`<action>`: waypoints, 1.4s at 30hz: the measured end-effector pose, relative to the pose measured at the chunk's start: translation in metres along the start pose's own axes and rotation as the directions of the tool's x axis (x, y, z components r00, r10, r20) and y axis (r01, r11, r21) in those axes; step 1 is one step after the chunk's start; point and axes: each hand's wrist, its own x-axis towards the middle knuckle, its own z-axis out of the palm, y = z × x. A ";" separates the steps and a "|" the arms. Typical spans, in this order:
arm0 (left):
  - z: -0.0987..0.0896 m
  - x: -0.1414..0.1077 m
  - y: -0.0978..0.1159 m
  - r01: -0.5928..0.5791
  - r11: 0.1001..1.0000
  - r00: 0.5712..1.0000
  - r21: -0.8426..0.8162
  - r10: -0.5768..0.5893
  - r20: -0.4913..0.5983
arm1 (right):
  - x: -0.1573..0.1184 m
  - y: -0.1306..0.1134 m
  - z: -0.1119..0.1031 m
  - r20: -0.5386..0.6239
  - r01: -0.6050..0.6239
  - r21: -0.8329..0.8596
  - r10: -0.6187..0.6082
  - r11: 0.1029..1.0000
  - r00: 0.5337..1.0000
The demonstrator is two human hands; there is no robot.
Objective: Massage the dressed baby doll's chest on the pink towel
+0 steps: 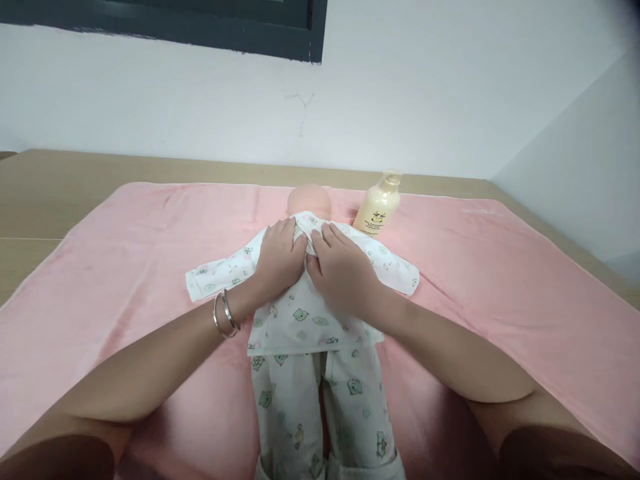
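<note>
A baby doll lies stretched out in front of me, its bald head away from me and no face showing. It wears a white long-sleeved top and matching trousers, both printed with small green animal figures. Both sleeves spread out sideways. My left hand rests on the upper left of the top, fingers extended. Beside it my right hand presses on the upper right, fingers stretched and slightly apart. The thumbs nearly meet at the middle, where the cloth is creased. Neither hand holds anything visible.
A pale yellow pump bottle stands beyond the right sleeve, near the doll's head. Underneath everything is a pink blanket on a wooden surface. A white wall with a dark frame rises behind.
</note>
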 end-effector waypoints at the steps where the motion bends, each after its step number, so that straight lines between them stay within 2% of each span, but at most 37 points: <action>1: 0.000 -0.002 0.001 0.013 1.000 1.000 -0.007 -0.013 0.011 | 0.004 0.003 0.002 -0.009 -0.025 0.042 0.025 0.999 1.000; 6: 0.005 -0.011 -0.002 0.011 0.997 0.999 -0.073 -0.014 -0.034 | 0.022 0.018 0.007 0.000 -0.141 0.191 0.143 0.971 0.990; 10: 0.006 -0.016 -0.006 -0.097 0.992 0.992 -0.076 0.090 -0.089 | 0.014 0.009 -0.005 -0.065 -0.127 0.237 0.146 0.963 0.987; 13: 0.006 -0.018 -0.006 -0.139 0.987 0.985 -0.081 0.130 -0.111 | 0.009 0.004 -0.009 -0.129 -0.127 0.185 0.152 0.975 0.980; 16: 0.007 -0.018 -0.007 -0.104 0.988 0.988 -0.119 0.088 -0.128 | 0.012 0.007 -0.002 -0.047 -0.117 0.122 0.124 0.986 0.991; 19: 0.008 -0.018 -0.008 -0.086 0.985 0.988 -0.151 0.065 -0.143 | 0.016 0.012 0.002 0.032 -0.036 0.113 0.032 0.993 0.999; 24: 0.007 -0.019 -0.007 -0.083 0.982 0.988 -0.169 0.059 -0.143 | 0.017 0.015 -0.002 -0.129 0.004 0.117 0.012 0.993 0.992; 29: 0.007 -0.018 -0.006 -0.076 0.983 0.988 -0.165 0.053 -0.145 | 0.017 0.016 0.003 -0.037 0.020 0.117 -0.015 0.993 0.999; 34: 0.008 -0.017 -0.005 -0.087 0.986 0.989 -0.144 0.068 -0.128 | 0.020 0.019 -0.003 -0.118 0.016 0.112 -0.003 0.994 0.993; 39: 0.008 -0.016 -0.003 -0.056 0.990 0.994 -0.133 0.042 -0.102 | 0.025 0.024 -0.005 0.052 -0.009 0.205 -0.001 0.979 0.999; 42: 0.007 -0.016 -0.001 -0.057 0.990 0.995 -0.128 0.046 -0.087 | 0.027 0.027 -0.008 0.003 -0.061 0.254 0.063 0.965 0.998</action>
